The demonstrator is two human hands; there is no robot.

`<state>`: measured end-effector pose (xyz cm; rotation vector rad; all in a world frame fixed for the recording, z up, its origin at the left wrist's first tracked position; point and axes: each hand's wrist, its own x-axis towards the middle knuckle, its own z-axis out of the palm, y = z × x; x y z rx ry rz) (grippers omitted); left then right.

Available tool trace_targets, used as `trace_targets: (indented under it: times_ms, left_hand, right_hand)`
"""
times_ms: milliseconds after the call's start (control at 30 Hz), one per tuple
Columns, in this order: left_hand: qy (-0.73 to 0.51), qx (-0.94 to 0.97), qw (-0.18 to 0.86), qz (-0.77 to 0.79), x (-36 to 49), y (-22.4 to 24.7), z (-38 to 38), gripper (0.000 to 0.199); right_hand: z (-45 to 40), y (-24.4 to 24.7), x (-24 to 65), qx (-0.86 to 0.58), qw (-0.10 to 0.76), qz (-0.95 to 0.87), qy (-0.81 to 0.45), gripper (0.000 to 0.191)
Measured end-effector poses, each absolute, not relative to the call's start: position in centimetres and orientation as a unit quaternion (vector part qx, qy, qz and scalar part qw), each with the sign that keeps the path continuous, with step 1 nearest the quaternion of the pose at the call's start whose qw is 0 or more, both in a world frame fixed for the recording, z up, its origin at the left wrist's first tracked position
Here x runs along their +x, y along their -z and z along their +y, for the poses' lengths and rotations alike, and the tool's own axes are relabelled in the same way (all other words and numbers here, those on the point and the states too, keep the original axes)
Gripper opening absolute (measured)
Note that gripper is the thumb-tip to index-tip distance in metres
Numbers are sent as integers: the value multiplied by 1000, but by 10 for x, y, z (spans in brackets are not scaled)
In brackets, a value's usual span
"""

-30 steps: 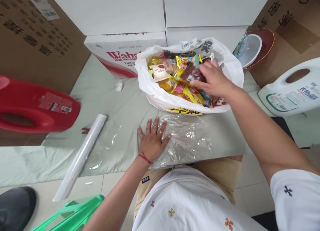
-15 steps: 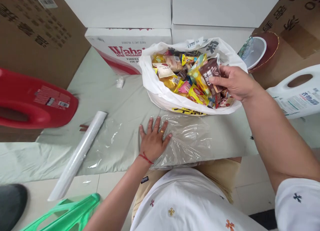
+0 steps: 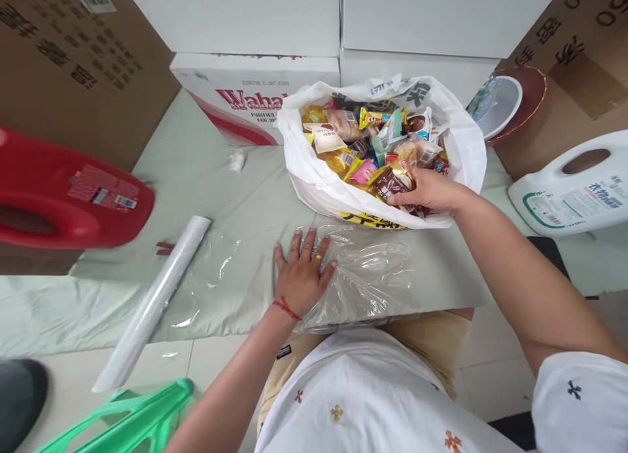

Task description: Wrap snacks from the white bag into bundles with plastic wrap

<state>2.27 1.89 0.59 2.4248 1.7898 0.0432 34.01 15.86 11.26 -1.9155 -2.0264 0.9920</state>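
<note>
One white bag (image 3: 314,190) w/ snacks (image 3: 342,124), fwd-right of L hand (image 3: 301,279); clear plastic film (image 3: 377,266) under L hand, palm down, fingers wide; R hand (image 3: 432,190) in bag, pinching brown snack pkt (image 3: 389,181), grip narrow.

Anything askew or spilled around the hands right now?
No spill shows. The plastic roll, left of the left hand, lies slantwise, its near end jutting past the edge of the table, so it looks precarious.
</note>
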Motion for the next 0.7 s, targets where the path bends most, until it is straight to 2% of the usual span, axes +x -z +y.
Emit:
trace_targets:
  times_ms: [100,267,433,600,700]
  left_hand:
    - [-22,803,63,592,22,-6,19,63]
    - [-36,802,70,592,22,-5,18,62]
    - [-41,803,70,590,21,-4,18,62]
    - [-49,805,71,588,21,-3,18,62]
    - [-52,802,75,591,21,-4,18,61]
  right_hand:
    - [163,-114,341,-590,60,-718,-365,47]
    - [159,-110,336,-571,87,-743,-338,59]
    - [156,-115,337,-583,145,-648,-468,60]
    - [154,-117,334,-536,219,-677,-454,64]
    - [154,-112,327,-513,240,-658,-497,67]
